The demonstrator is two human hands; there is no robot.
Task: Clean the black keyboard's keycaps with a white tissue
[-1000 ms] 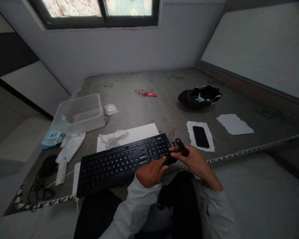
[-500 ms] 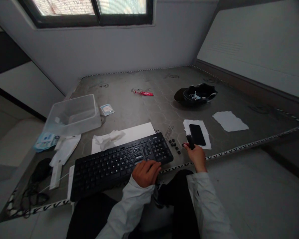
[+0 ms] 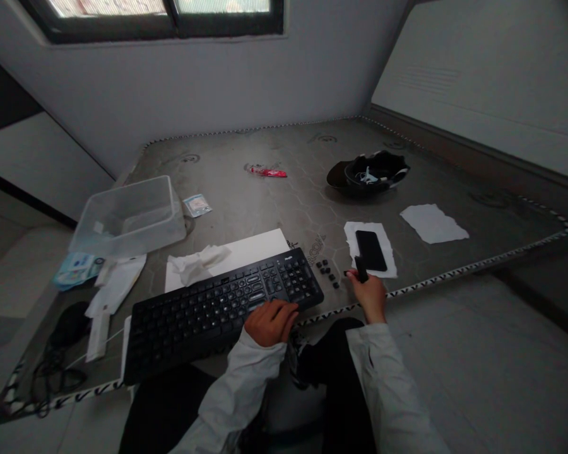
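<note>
A black keyboard [image 3: 218, 302] with some keycaps off at its number-pad end lies slantwise before me. My left hand [image 3: 271, 323] rests on its front edge near the right end, fingers curled over the rim. To the right of the keyboard, my right hand [image 3: 371, 296] is closed around a short black stick-like tool [image 3: 361, 269], which points up. A small dark bit shows at its fingertips, too small to name. Several loose black keycaps [image 3: 329, 272] lie between the keyboard and my right hand. Just beyond that hand, a black phone [image 3: 372, 250] lies on torn white paper [image 3: 390, 265].
A clear plastic box [image 3: 127, 217] stands at the left, with a mouse [image 3: 71, 323] and cable nearer me. Crumpled tissue [image 3: 199, 265] lies on white paper behind the keyboard. Farther back are a red packet [image 3: 269, 171], a small sachet [image 3: 197, 205] and an upturned cap [image 3: 369, 175].
The whole view has shifted slightly, so everything sits a little farther left and higher. Both hands keep nearly the same places and grips.
</note>
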